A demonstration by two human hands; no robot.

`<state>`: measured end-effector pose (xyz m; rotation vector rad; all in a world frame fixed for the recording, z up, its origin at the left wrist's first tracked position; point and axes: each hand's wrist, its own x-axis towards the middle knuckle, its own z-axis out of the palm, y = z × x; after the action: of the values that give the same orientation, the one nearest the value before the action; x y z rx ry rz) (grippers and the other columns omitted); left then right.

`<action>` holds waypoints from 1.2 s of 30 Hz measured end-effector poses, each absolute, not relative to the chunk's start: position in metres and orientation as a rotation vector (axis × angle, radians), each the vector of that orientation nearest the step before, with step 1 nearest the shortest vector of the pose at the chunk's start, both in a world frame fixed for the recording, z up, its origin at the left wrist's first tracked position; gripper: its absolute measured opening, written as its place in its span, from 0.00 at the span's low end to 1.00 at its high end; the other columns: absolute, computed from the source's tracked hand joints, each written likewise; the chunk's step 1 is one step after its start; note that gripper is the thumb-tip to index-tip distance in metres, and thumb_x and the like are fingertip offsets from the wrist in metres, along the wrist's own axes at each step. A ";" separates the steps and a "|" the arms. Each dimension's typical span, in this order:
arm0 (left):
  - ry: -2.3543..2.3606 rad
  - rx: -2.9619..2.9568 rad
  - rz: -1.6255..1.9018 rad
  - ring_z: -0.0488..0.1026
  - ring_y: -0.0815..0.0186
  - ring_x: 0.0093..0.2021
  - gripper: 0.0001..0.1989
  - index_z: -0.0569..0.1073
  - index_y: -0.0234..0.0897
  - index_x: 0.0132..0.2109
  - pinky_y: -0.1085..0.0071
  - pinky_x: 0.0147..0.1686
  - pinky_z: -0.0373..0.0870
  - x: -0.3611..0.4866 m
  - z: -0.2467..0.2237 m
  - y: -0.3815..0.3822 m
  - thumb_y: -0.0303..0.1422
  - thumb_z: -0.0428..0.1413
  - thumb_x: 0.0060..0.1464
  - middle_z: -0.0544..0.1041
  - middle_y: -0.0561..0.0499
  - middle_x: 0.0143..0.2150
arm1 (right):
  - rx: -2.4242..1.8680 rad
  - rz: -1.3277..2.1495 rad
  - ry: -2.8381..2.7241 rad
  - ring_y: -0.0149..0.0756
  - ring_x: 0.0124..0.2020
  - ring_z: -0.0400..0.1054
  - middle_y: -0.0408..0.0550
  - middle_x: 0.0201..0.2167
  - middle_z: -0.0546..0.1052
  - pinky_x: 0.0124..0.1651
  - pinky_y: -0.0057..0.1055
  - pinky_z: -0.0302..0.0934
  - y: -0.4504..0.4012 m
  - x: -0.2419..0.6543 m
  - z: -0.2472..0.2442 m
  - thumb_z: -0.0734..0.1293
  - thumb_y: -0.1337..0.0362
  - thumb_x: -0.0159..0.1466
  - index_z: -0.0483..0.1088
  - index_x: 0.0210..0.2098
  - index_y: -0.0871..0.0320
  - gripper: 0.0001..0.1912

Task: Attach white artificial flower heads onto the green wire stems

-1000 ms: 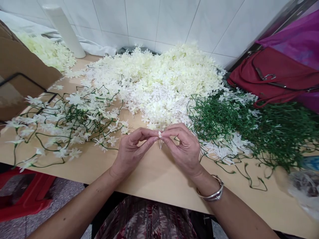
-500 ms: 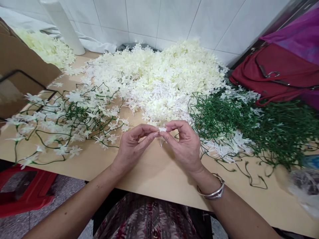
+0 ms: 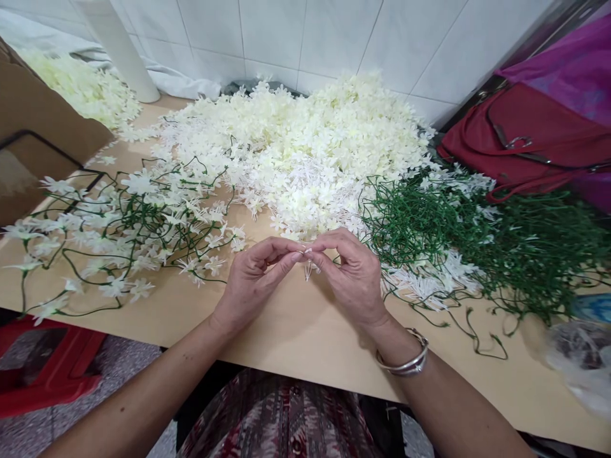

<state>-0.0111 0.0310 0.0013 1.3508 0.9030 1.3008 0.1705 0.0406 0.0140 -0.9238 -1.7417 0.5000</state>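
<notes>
My left hand [image 3: 260,273] and my right hand [image 3: 351,273] meet at the fingertips above the table [image 3: 286,337]. Both pinch a small white flower piece [image 3: 308,250], mostly covered by the fingers, with thin white strands hanging below it. Behind my hands lies a big heap of cream-white flowers [image 3: 334,140]. White flowers on green stems [image 3: 138,222] are spread to the left. A tangle of green stems [image 3: 420,222] lies to the right of my right hand, with white stamen pieces [image 3: 429,280] along its lower edge.
A cardboard box [image 3: 48,121] and black wire frame stand at the left, near a white roll [image 3: 119,51]. A red bag [image 3: 529,140] rests at the right back, a clear plastic bag [image 3: 582,356] at the right edge. A red stool [image 3: 52,369] is below.
The fingertips have closed further over the white piece, so less of it shows. My right thumb and index finger have shifted slightly left. The whole view has moved a little.
</notes>
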 end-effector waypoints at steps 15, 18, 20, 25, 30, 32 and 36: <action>0.963 1.214 1.302 0.84 0.63 0.38 0.11 0.82 0.37 0.39 0.70 0.43 0.81 -0.011 0.005 0.036 0.39 0.69 0.58 0.86 0.48 0.36 | -1.013 0.533 -1.581 0.34 0.36 0.74 0.41 0.34 0.78 0.42 0.35 0.69 0.040 0.166 0.009 0.76 0.70 0.63 0.75 0.39 0.53 0.08; 0.932 1.069 1.266 0.84 0.64 0.36 0.12 0.80 0.37 0.38 0.71 0.41 0.81 -0.012 0.004 0.039 0.40 0.70 0.55 0.86 0.50 0.34 | -0.975 0.327 -1.736 0.37 0.37 0.74 0.43 0.34 0.80 0.44 0.38 0.69 0.040 0.166 0.013 0.74 0.70 0.66 0.75 0.36 0.53 0.06; 0.938 1.032 1.255 0.85 0.64 0.36 0.12 0.80 0.38 0.38 0.71 0.41 0.80 -0.013 0.003 0.040 0.41 0.70 0.56 0.86 0.51 0.34 | -0.980 0.287 -1.787 0.38 0.38 0.75 0.44 0.35 0.82 0.44 0.40 0.69 0.040 0.167 0.014 0.73 0.69 0.68 0.76 0.37 0.52 0.05; 0.946 1.060 1.241 0.85 0.64 0.37 0.12 0.81 0.38 0.40 0.71 0.42 0.80 -0.012 0.001 0.040 0.41 0.70 0.57 0.86 0.51 0.34 | -0.991 0.256 -1.824 0.37 0.37 0.75 0.44 0.34 0.82 0.43 0.39 0.67 0.041 0.166 0.015 0.71 0.71 0.69 0.76 0.36 0.53 0.06; 0.994 1.107 1.253 0.83 0.64 0.36 0.14 0.82 0.37 0.39 0.71 0.41 0.80 -0.012 0.000 0.040 0.43 0.70 0.56 0.86 0.49 0.35 | -1.106 0.347 -1.787 0.34 0.31 0.72 0.41 0.28 0.78 0.41 0.38 0.65 0.036 0.159 0.017 0.72 0.71 0.65 0.72 0.30 0.54 0.09; 1.013 1.127 1.255 0.83 0.64 0.37 0.14 0.82 0.37 0.39 0.71 0.40 0.80 -0.011 0.000 0.040 0.44 0.70 0.55 0.86 0.49 0.35 | -1.160 0.463 -1.716 0.33 0.30 0.71 0.40 0.27 0.78 0.39 0.35 0.65 0.035 0.158 0.018 0.72 0.70 0.64 0.72 0.29 0.55 0.08; 1.018 1.116 1.238 0.83 0.63 0.37 0.14 0.82 0.37 0.39 0.71 0.39 0.79 -0.010 0.002 0.039 0.43 0.70 0.56 0.86 0.49 0.35 | -1.211 0.632 -1.600 0.31 0.27 0.69 0.40 0.24 0.77 0.34 0.30 0.65 0.037 0.158 0.017 0.72 0.69 0.62 0.74 0.27 0.56 0.07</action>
<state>-0.0102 0.0389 0.0021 1.1163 1.0181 1.2385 0.1580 0.0366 0.0173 -1.2109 -1.5995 0.6317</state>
